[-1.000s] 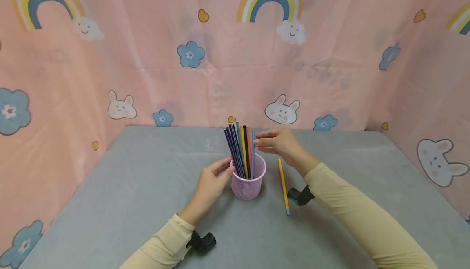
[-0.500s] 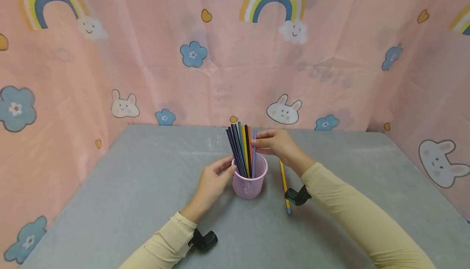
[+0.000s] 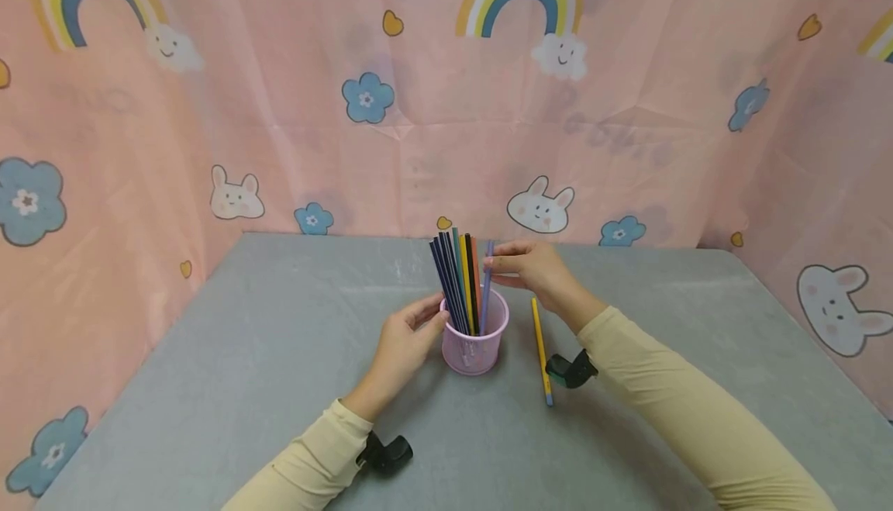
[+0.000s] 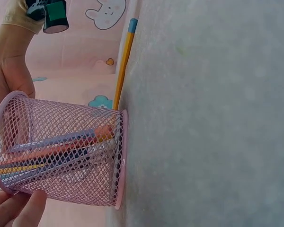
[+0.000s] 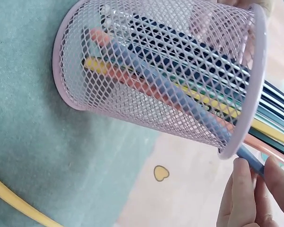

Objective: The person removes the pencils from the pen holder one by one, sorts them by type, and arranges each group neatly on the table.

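**Pencil cup held between two hands on a grey table**

A pink mesh cup (image 3: 474, 340) stood upright on the grey table (image 3: 279, 387), and all positions below are given relative to this cup. The left hand (image 3: 402, 344) lay against the cup's left side, its fingers loosely curved round the wall near the rim; in the left wrist view the fingertips (image 4: 14, 208) touched the mesh (image 4: 61, 156) at the rim. The right hand (image 3: 533, 269) was above and to the right of the cup, level with the tops of the pencils. Its thumb and fingers pinched the upper end of a lilac pencil (image 3: 486, 282), whose lower part remained inside the cup and which leaned slightly towards the right. In the right wrist view the fingertips (image 5: 241, 189) closed on the pencil (image 5: 189, 111) just outside the rim (image 5: 255, 71).

A bundle of pencils (image 3: 453, 282), dark blue, green, yellow, black and orange, stood in the cup to the left of the lilac one, leaning towards the left. A yellow pencil (image 3: 540, 348) with a blue end lay flat on the table to the right of the cup, apart from it and below the right wrist. Behind the cup hung a pink cloth (image 3: 279, 123) printed with rainbows, rabbits and flowers. Both forearms wore pale yellow sleeves (image 3: 670, 395).
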`<state>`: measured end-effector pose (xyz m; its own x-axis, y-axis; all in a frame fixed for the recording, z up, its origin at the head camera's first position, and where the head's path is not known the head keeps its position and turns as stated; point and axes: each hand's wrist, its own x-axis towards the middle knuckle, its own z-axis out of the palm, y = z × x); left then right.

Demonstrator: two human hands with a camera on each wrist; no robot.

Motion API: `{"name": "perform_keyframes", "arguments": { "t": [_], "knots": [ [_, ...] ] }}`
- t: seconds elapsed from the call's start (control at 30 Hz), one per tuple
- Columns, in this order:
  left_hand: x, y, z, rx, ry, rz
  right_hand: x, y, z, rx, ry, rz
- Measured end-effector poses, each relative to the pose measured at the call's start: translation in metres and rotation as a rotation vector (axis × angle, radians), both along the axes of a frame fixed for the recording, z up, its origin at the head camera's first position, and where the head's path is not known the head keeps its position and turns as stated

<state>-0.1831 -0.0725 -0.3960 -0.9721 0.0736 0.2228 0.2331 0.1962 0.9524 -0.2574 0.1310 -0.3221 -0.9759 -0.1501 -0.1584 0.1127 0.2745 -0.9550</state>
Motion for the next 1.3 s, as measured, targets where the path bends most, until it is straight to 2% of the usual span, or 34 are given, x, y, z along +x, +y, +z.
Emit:
{"name": "perform_keyframes", "arguments": {
  "t": [0.27, 0.67, 1.03, 1.3],
  "knots": [
    [-0.004, -0.001, 0.001, -0.011, 0.008, 0.012, 0.001, 0.001, 0.011, -0.048, 0.016, -0.008],
    [-0.001, 0.000, 0.003, 0.004, -0.023, 0.008, 0.000, 0.003, 0.010, -0.035, 0.017, -0.028],
    [-0.001, -0.001, 0.001, 0.028, -0.016, 0.002, -0.001, 0.006, 0.008, -0.143, 0.008, -0.023],
    [-0.001, 0.000, 0.001, 0.016, -0.030, -0.004, -0.001, 0.012, 0.005, -0.138, 0.010, -0.025]
  ]
}}
